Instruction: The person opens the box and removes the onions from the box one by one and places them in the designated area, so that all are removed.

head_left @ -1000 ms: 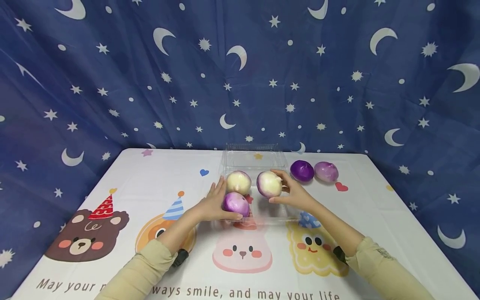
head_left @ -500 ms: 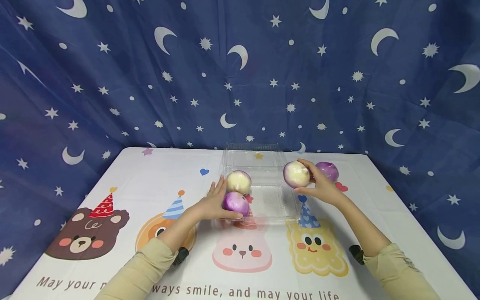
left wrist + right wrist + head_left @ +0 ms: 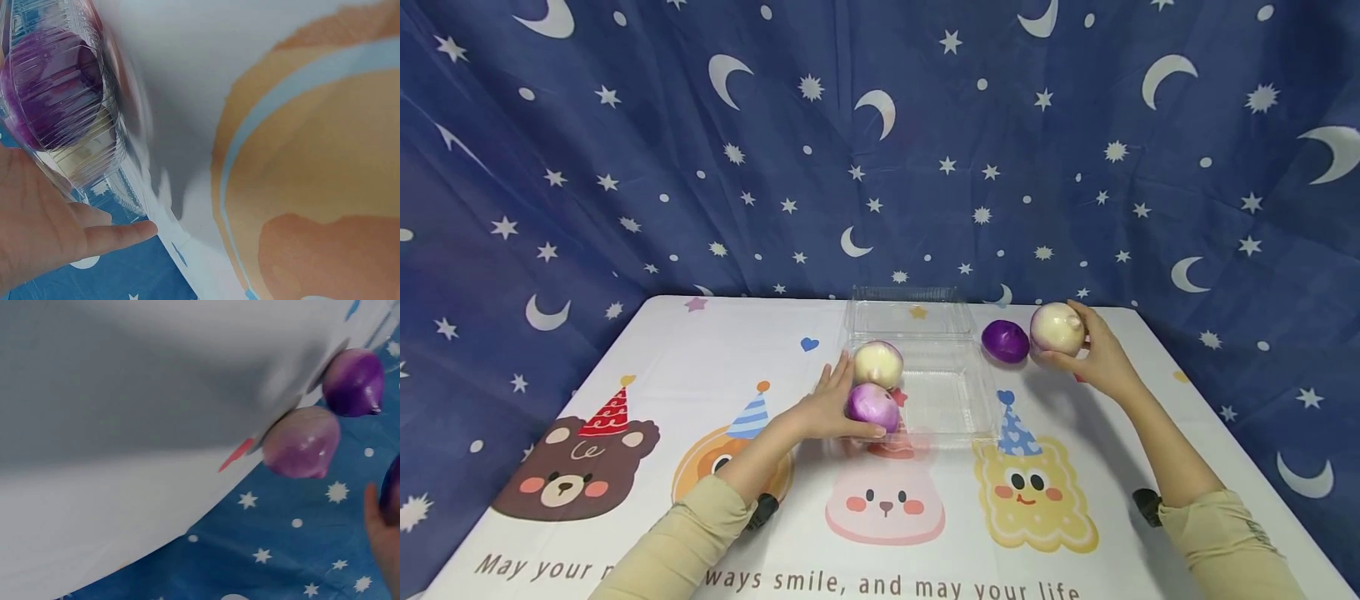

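Note:
My right hand (image 3: 1101,354) grips a white onion with a purple underside (image 3: 1057,329) above the table's back right. Left of it lies a dark purple onion (image 3: 1005,342). A pinkish purple onion (image 3: 301,442) shows in the right wrist view; the held one hides it in the head view. At mid-table stands a clear plastic box (image 3: 951,404), its lid (image 3: 906,317) folded back. A white onion (image 3: 878,365) and a light purple onion (image 3: 873,407) sit in its left part. My left hand (image 3: 827,412) rests against the box's left side with spread fingers, thumb along the front.
The white tablecloth (image 3: 760,333) carries printed cartoon figures and lettering. Close behind the table hangs a blue curtain (image 3: 925,208) with moons and stars. A black strap piece (image 3: 1147,507) shows at the right wrist and another (image 3: 763,512) at the left.
My right hand has carried the white onion from above the box to the right, past the dark purple onion. My left hand and the onions in the box have stayed put.

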`<control>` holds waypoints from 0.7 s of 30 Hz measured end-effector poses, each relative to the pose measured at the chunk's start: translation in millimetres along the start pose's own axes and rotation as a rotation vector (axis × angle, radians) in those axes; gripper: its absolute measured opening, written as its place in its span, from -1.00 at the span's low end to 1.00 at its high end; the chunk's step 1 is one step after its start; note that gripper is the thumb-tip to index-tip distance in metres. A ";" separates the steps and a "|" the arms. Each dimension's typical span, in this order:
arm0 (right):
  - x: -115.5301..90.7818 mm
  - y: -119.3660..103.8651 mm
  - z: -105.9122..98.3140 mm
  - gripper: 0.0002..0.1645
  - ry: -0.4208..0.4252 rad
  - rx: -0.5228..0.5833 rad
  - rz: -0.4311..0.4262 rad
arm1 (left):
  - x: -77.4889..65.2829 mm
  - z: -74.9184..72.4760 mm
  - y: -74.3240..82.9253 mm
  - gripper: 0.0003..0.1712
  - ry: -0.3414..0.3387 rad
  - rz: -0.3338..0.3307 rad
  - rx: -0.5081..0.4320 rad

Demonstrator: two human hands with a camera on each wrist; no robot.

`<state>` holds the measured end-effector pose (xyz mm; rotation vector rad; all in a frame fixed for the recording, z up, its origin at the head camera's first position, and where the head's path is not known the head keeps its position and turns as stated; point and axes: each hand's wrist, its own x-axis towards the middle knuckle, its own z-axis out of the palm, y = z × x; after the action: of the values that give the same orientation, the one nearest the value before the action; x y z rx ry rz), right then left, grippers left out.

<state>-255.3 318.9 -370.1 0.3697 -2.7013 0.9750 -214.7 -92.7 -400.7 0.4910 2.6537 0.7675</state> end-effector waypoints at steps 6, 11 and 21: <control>-1.4 16.0 -7.2 0.06 0.119 -0.056 0.081 | -1.2 0.1 0.6 0.45 0.007 0.006 -0.010; -0.2 27.7 -11.7 0.05 0.128 -0.083 0.133 | -1.1 0.7 -0.2 0.45 0.014 0.000 -0.011; 4.5 40.8 -19.5 0.04 0.109 -0.103 0.188 | -0.5 1.3 0.0 0.47 0.016 -0.003 -0.017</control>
<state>-269.7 361.2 -378.1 0.0415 -2.7090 0.8710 -213.7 -92.4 -401.7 0.4788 2.6598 0.7959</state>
